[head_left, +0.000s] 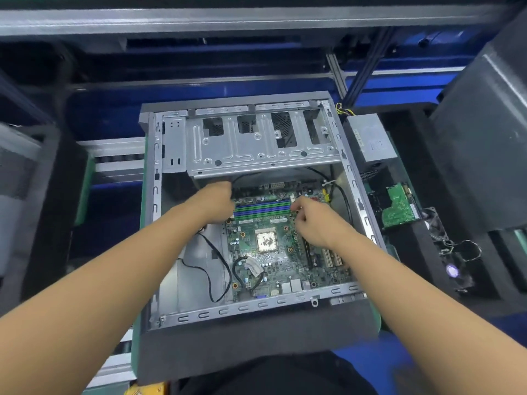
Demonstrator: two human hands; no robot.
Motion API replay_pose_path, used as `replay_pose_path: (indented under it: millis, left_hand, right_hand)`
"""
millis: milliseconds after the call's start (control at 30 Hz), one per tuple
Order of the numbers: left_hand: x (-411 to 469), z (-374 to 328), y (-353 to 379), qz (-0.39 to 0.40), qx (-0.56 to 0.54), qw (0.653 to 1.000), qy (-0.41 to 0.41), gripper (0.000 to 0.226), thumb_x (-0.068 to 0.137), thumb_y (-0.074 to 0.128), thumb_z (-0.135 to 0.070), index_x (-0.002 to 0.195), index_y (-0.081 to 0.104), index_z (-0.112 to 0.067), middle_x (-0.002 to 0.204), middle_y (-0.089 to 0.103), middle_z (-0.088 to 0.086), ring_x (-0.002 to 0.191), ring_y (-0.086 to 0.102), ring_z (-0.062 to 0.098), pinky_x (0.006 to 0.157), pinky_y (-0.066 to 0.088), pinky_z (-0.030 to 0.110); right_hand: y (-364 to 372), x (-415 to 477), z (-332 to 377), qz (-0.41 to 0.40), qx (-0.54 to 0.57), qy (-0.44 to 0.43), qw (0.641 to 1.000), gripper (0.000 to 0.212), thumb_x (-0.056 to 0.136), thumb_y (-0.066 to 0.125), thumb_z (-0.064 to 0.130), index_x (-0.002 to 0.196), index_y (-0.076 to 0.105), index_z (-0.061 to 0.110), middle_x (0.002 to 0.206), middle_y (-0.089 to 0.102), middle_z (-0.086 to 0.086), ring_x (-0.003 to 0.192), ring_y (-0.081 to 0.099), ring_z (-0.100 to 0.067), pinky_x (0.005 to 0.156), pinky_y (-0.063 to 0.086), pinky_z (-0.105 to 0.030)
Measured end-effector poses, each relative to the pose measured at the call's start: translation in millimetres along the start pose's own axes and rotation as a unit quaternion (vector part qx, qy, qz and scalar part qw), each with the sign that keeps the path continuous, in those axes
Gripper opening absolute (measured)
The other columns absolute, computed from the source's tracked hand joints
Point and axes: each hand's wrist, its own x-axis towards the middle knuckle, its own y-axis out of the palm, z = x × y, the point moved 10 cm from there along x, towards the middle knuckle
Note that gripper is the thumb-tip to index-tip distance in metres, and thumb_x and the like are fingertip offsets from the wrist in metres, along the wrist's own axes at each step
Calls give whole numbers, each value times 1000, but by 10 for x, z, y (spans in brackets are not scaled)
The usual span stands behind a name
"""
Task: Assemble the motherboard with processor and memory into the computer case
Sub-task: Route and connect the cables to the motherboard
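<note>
The open grey computer case (154,212) lies on its side in the middle. Inside it sits the green motherboard (273,269), with the square silver processor (266,239) in its socket and blue and green memory strips (262,208) across its far part. My left hand (216,203) is curled over the board's far left corner at the left end of the memory; its fingertips are hidden. My right hand (313,223) pinches at the right end of the memory, beside a white latch (292,198).
The metal drive cage (256,141) spans the far half of the case. Black cables (216,269) loop on the case floor left of the board. To the right lie a grey power supply (370,141), a green circuit board (399,208) and a fan (453,270) on black foam.
</note>
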Motion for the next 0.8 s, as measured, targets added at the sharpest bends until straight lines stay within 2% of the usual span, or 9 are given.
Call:
replay_pose_path:
  millis: [133,200,367,467,533,633,700,733,800]
  left_hand:
    - [41,-279,51,56,-34,992,104,28,97,50,-25,124,53,-20,119,59,2,97,57,22,74,45,29]
    - [34,-312,11,67,-78,986,131,21,92,53,-26,110,58,-36,112,62,-10,96,60,14,82,48,32]
    - [72,-181,23,68,-91,985,131,7,93,52,-30,95,59,-30,96,67,-5,83,60,12,78,49,32]
    - [131,-146,-16,3,-25,995,96,26,99,45,-39,87,59,-21,83,63,-4,71,55,7,59,39,26]
    - [179,-104,-59,-40,-15,998,53,36,101,40,-40,76,52,-18,79,59,2,69,52,13,61,36,29]
    - [256,-66,-43,-24,-10,1000,-7,42,101,34,-45,83,55,-14,102,62,10,83,54,20,75,38,32]
    - [315,-61,101,51,-57,997,-31,52,99,31,-53,117,62,-15,134,56,11,114,55,25,93,39,37]
    - [341,-108,160,85,-117,989,-26,50,99,33,-53,125,58,-19,138,54,7,124,50,27,99,37,37]
    - [429,-253,106,69,-232,970,25,26,100,42,-43,106,60,-26,111,61,-1,117,54,28,87,42,27]
  right_hand:
    - [167,-61,-2,43,-8,-12,999,30,104,45,11,133,49,15,97,59,3,69,55,-10,57,40,-22]
    - [193,-81,-8,51,-7,-18,999,29,104,45,13,132,50,18,100,60,4,70,57,-9,56,40,-22]
    - [125,-69,-40,25,21,-10,999,25,103,45,14,125,56,20,98,63,1,76,65,-18,67,55,-33]
    - [153,8,-91,41,93,22,995,29,102,47,12,129,52,18,97,61,1,75,59,-16,63,49,-29]
    - [47,99,-109,3,157,40,987,35,101,48,10,135,47,17,103,62,-3,84,64,-19,67,52,-32]
    - [-249,269,-87,-104,184,56,976,25,101,49,9,126,47,7,102,60,-6,93,65,-27,72,50,-36]
    - [-332,434,-70,-139,140,86,977,15,103,47,12,110,53,-1,99,58,-11,83,59,-26,72,46,-32]
    - [-328,499,-46,-128,102,111,980,25,105,44,16,110,57,-5,101,60,-16,85,59,-28,79,47,-33]
    - [-266,637,-11,-83,47,139,986,37,107,38,21,118,61,-6,115,64,-21,105,61,-33,101,43,-38]
